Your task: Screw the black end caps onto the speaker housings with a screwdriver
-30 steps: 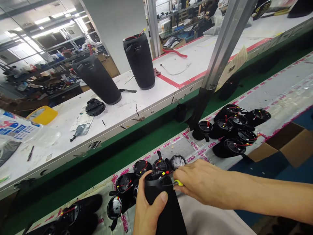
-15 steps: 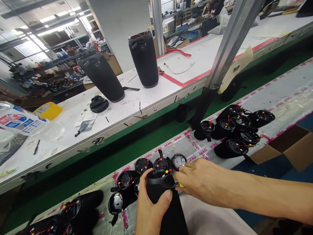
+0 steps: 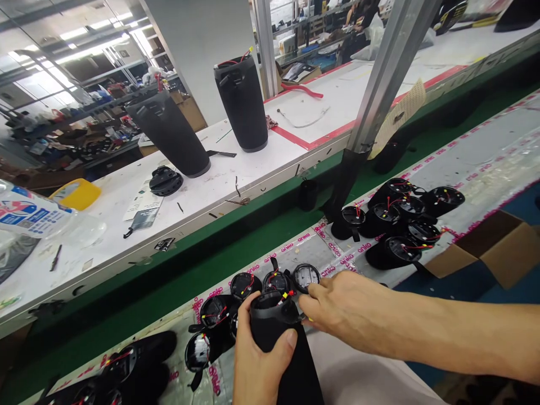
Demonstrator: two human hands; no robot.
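Observation:
My left hand [image 3: 265,357] is wrapped round a black cylindrical speaker body [image 3: 291,360], thumb on its near side. The speaker's open end tilts up, and red, yellow and black wires with small connectors show in it. At the right of that rim, my right hand [image 3: 331,304] is closed in a pinch. A bit of yellow and a grey tip [image 3: 302,318] show at its fingertips, probably a small tool mostly hidden by the fingers. Just behind the hands stand several similar open speaker bodies [image 3: 215,310] with wires in them.
More open speaker bodies [image 3: 386,211] stand to the right on the taped surface, beside a cardboard box [image 3: 498,247]. On the white bench [image 3: 202,197] are two upright speakers [image 3: 242,107], a black round cap [image 3: 166,181], a plastic bottle [image 3: 34,211] and yellow tape [image 3: 78,194]. A metal post [image 3: 386,73] rises behind.
The view has shifted slightly, so the background sits a little further left. Less yellow shows at my right fingertips. Both hands keep nearly the same place at the speaker.

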